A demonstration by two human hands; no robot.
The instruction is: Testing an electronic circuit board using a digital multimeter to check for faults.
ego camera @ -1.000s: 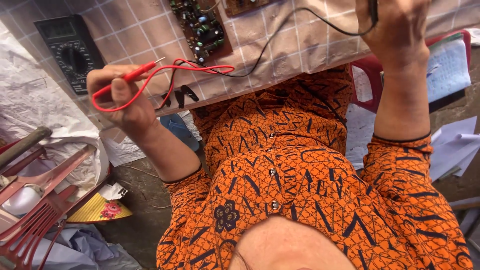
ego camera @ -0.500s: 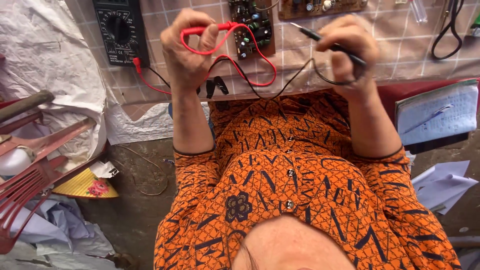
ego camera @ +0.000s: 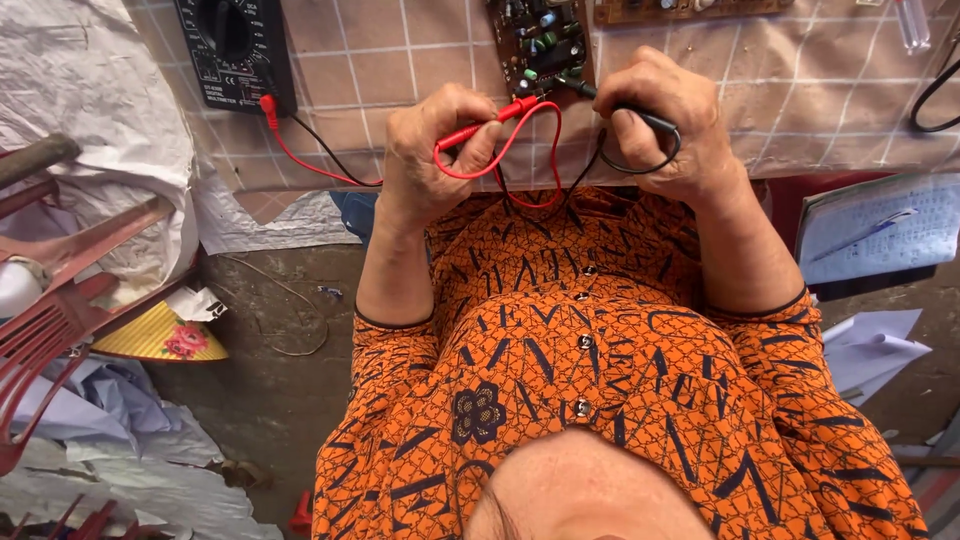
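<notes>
My left hand (ego camera: pixel 440 160) grips a red test probe (ego camera: pixel 490 122) with its red lead looped below, the tip pointing right toward a circuit board (ego camera: pixel 538 40). A black test probe (ego camera: pixel 625 108) sits in my right hand (ego camera: pixel 665 120), its tip aimed left at the board's lower edge. The board, with small green and dark parts, lies on a checked tablecloth (ego camera: pixel 780 80). The leads run to a black multimeter (ego camera: pixel 235 45) at the upper left. Both hands are close together at the table's near edge, above my orange patterned shirt.
A second circuit board (ego camera: pixel 690 10) lies at the top edge. A notebook with a pen (ego camera: pixel 875 230) rests at the right, loose papers (ego camera: pixel 870 345) below it. Red plastic chairs (ego camera: pixel 60 300), a crumpled white sheet (ego camera: pixel 90 110) and a yellow fan (ego camera: pixel 160 338) are at the left.
Both hands have come closer together and down toward the board's near edge. The view has shifted, bringing the multimeter and board nearer the top.
</notes>
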